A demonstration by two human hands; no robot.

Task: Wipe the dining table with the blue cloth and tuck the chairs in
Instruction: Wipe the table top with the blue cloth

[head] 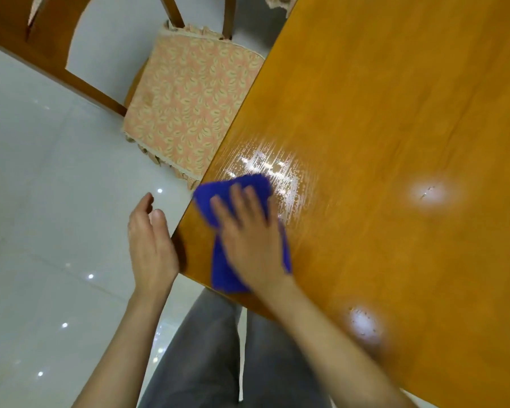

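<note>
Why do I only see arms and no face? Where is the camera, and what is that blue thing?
There is no machine here, just a person. The camera sits on their head and looks down, so you see only their arms and grey trousers. The right hand presses flat on a blue cloth on the wooden table. The shiny speckled patch by the cloth looks wet. The left hand holds nothing and hangs beside the table's edge. A chair with a flowery cushion stands by the table, its seat mostly sticking out.
</note>
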